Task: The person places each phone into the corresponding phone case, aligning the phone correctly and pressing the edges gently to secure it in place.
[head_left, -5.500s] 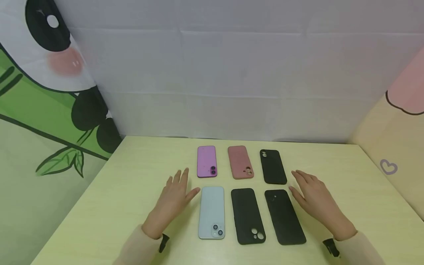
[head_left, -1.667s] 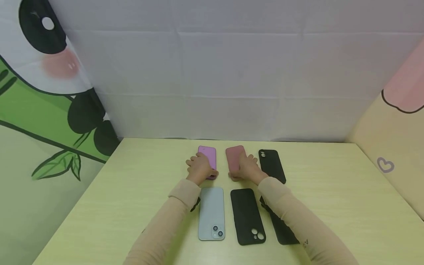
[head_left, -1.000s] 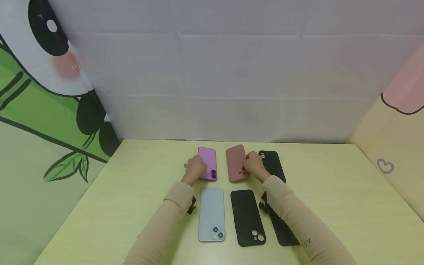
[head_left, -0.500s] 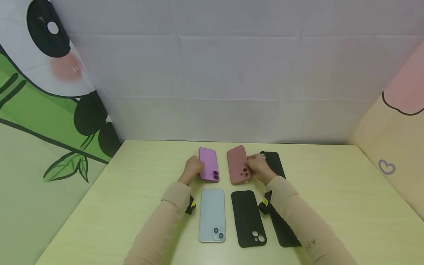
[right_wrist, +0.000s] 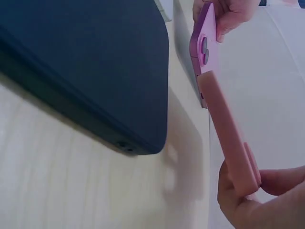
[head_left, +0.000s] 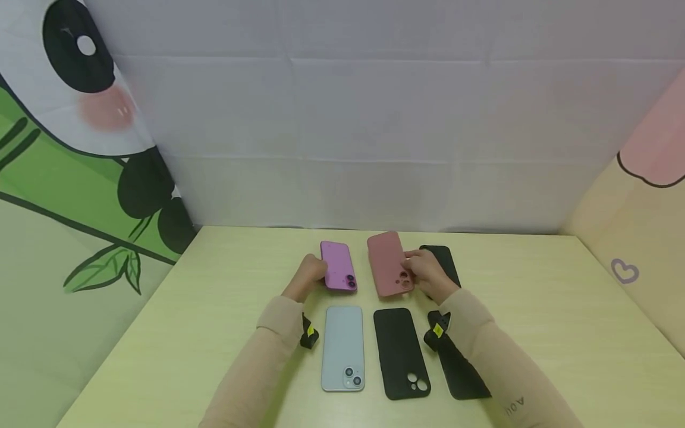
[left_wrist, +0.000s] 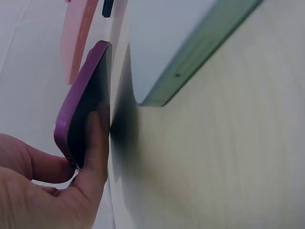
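Observation:
My left hand (head_left: 309,274) pinches the left edge of a purple phone (head_left: 338,266), tilted up off the table. In the left wrist view its dark screen (left_wrist: 90,109) faces down, with a finger under it and the thumb at the edge. My right hand (head_left: 430,274) grips the right edge of a pink phone case (head_left: 386,261), also raised and tilted. The right wrist view shows the pink case from its side, close to the purple phone (right_wrist: 210,52). The camera cutouts of the case sit at its lower right.
Nearest me lie a light blue phone (head_left: 342,345), a black phone case (head_left: 398,351) with camera holes, and another black piece (head_left: 461,371) partly under the right sleeve. A black case (head_left: 443,261) sits behind the right hand. A grey-white cloth wall (head_left: 374,142) closes off the back.
Both hands went from open beside the rows to the purple phone and pink case. They took hold of them at the outer edges and lifted them, and the pink case has shifted slightly right.

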`<move>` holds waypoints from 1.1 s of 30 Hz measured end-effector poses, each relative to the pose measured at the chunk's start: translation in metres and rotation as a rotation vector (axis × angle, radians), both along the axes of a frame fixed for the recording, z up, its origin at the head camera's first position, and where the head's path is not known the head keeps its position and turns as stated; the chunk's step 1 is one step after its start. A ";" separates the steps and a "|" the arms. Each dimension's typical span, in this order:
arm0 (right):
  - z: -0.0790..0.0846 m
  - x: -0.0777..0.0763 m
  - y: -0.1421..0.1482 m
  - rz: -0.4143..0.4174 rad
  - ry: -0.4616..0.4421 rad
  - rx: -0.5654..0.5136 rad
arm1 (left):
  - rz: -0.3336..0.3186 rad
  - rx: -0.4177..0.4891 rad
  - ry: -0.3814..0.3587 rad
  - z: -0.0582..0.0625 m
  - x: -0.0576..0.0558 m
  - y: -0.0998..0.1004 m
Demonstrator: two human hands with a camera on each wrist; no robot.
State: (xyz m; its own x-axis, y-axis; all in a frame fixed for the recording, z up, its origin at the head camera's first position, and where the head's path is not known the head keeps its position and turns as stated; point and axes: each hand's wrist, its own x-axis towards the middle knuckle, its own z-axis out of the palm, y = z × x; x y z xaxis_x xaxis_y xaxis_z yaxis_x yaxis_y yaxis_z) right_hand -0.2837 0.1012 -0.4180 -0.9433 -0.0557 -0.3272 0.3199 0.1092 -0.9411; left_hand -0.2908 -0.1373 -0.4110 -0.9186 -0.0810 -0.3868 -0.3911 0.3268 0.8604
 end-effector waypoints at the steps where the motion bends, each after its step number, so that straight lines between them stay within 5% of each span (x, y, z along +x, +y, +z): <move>1: 0.001 0.001 0.001 0.000 0.000 -0.008 | -0.003 0.016 -0.002 -0.001 0.000 0.000; 11: 0.009 0.012 0.003 0.008 0.019 -0.195 | -0.035 0.094 0.009 -0.001 0.006 -0.006; 22: 0.018 0.035 0.000 0.040 0.087 -0.315 | -0.084 0.227 0.061 0.018 0.030 0.001; 33: 0.017 0.060 -0.009 0.032 0.120 -0.381 | -0.121 0.311 0.077 0.021 0.048 0.006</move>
